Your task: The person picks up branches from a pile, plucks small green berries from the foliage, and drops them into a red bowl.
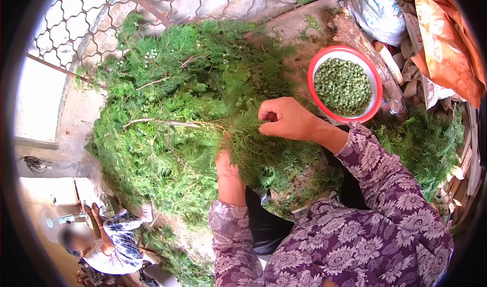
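Note:
A leafy evergreen branch with a bare brown stem lies over a big heap of cut greenery. My left hand is closed around this branch from below, its fingers mostly covered by the feathery sprigs. At the branch's right side, my right hand is closed in a pinch, thumb and fingertips against the leaf tips. Whatever lies between those fingertips is too small to make out. Small pale green-blue cones dot the heap.
A red-rimmed white basin full of small green cones stands at the upper right beside a log. Sacks and an orange sheet lie beyond. Wire mesh borders the far side. Another person sits at lower left.

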